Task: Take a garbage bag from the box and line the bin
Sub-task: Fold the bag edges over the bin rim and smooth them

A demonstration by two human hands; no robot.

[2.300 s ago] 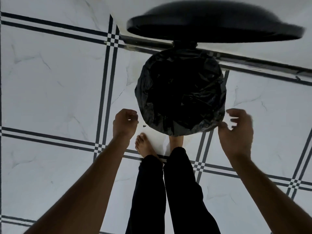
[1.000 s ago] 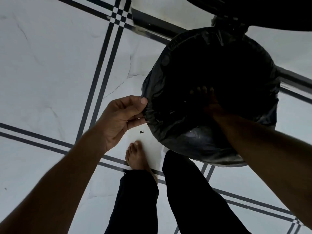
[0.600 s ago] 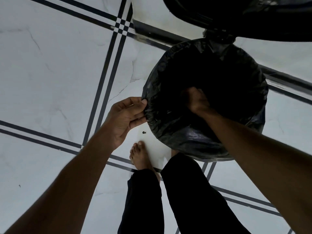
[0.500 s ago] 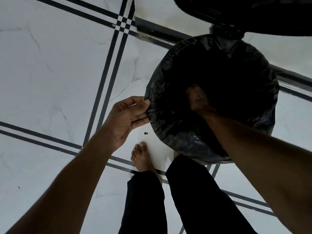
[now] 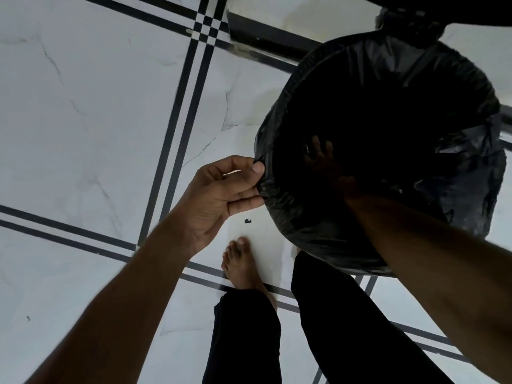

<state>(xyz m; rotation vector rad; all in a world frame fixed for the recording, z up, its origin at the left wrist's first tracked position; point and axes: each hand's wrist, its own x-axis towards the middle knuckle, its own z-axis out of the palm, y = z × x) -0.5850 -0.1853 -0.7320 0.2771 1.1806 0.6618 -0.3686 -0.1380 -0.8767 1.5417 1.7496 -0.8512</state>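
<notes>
The left hand [image 5: 221,198] pinches the black garbage bag [image 5: 318,234] at the bin's [image 5: 410,26] near rim. The right hand [image 5: 321,159] reaches inside the bag, fingers apparently spread in shadow. No writing is legible.

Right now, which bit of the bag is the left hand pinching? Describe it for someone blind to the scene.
Find the round bin on the white tiled floor, draped in a black garbage bag. At its left rim, the left hand pinches a bunched fold, the only edge gathered between fingers.

floor [image 5: 83,120]: white marble tiles, black stripes | bin [image 5: 318,234] stands on it | bare foot [image 5: 241,264], dark speck [image 5: 247,220] beside bin
</notes>
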